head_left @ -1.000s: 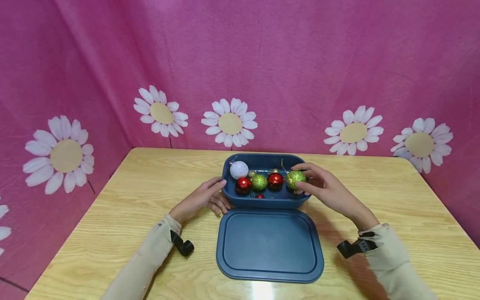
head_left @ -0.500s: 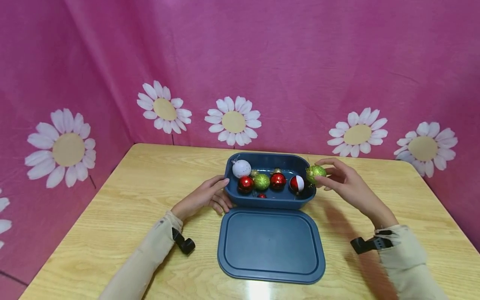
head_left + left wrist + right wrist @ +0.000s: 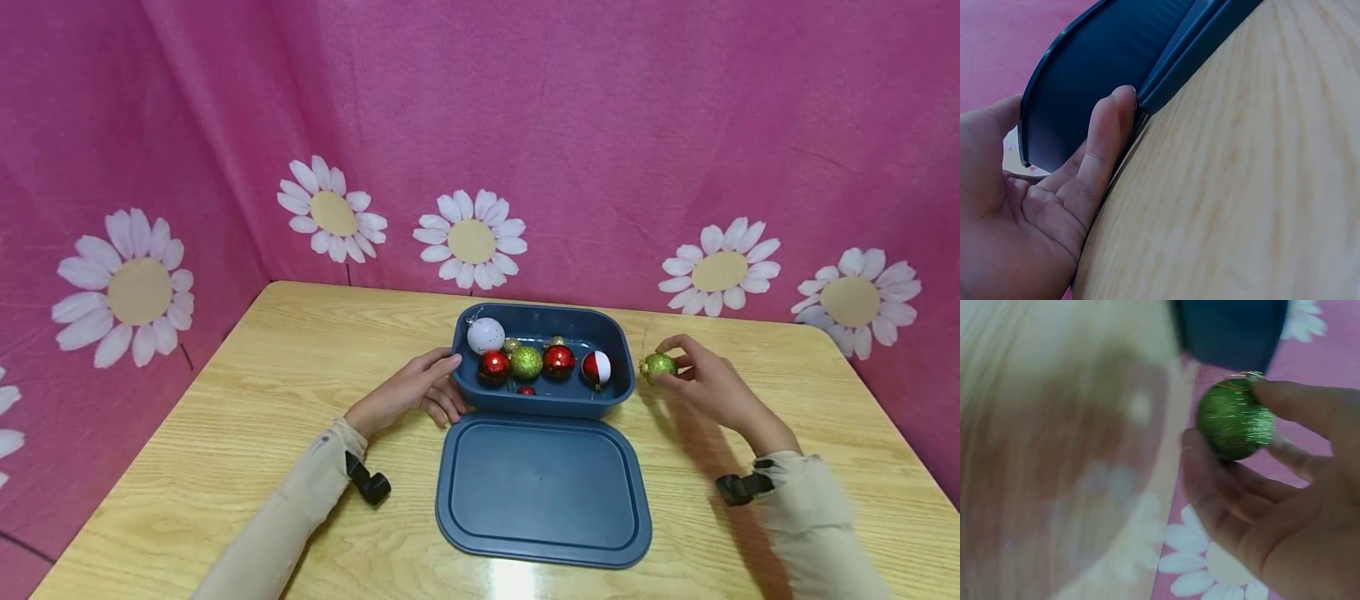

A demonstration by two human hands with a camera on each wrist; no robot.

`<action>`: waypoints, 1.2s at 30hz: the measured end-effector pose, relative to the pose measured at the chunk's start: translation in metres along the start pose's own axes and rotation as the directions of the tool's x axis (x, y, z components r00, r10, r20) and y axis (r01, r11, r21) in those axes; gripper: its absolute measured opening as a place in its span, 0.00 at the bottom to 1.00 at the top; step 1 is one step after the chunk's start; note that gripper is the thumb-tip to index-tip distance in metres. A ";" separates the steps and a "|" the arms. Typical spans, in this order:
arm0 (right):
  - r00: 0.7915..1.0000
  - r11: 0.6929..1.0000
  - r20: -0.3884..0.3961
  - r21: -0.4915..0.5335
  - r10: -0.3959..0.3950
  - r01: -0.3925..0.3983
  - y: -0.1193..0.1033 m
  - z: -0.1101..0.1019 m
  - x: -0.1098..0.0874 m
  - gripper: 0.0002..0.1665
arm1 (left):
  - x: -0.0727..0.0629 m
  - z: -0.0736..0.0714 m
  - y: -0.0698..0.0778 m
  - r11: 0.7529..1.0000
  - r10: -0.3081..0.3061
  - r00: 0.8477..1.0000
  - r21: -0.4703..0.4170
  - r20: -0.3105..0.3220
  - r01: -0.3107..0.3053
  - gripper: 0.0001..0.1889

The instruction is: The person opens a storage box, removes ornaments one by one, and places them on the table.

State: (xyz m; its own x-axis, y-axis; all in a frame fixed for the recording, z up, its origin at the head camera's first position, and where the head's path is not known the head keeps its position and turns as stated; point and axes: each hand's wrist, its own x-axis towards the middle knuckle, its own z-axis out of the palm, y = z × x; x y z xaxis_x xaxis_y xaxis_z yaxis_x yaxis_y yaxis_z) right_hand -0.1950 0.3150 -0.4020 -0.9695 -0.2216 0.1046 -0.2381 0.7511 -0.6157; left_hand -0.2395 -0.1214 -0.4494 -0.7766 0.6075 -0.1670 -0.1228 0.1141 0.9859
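My right hand pinches a green glitter Christmas bauble between thumb and fingers, to the right of the box and low over the table. The right wrist view shows the same green bauble at the fingertips. My left hand rests at the left end of the dark blue box, thumb on its rim and fingers against the outer wall, close to the table. Inside the box lie a white bauble, a red one, another green one, a second red one and a red-and-white one.
The box's flat blue lid lies on the wooden table just in front of the box. A small red ball shows near the box's front wall. A pink cloth with daisies hangs behind the table.
My right hand has lifted the green bauble out of the box's right end and moved it right and down beside it, uncovering the red-and-white bauble. The left hand has stayed at the box.
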 end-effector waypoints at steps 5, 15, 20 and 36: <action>0.999 0.994 0.043 -0.106 -0.030 0.034 0.007 0.008 0.001 0.22 | 0.000 -0.001 0.000 1.000 -0.001 1.000 0.005 -0.003 0.001 0.32; 0.996 0.988 0.073 -0.141 -0.052 0.062 0.001 0.007 0.000 0.26 | 0.000 -0.001 -0.002 1.000 -0.001 1.000 -0.001 0.006 0.001 0.32; 0.995 0.981 0.084 -0.184 -0.051 0.065 -0.005 0.003 -0.001 0.30 | 0.000 -0.001 -0.001 1.000 0.004 1.000 -0.001 -0.003 -0.004 0.32; 0.959 0.941 -0.124 -0.260 -0.254 0.216 -0.111 -0.009 0.008 0.24 | 0.001 0.001 0.000 1.000 0.001 1.000 0.019 -0.007 -0.001 0.33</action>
State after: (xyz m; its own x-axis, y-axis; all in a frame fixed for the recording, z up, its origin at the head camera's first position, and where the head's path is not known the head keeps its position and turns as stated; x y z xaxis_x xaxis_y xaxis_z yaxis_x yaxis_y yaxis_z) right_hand -0.1767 0.2354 -0.3259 -0.8765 -0.3265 0.3536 -0.4484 0.8209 -0.3535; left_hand -0.2397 -0.1203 -0.4492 -0.7808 0.6025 -0.1656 -0.1099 0.1285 0.9856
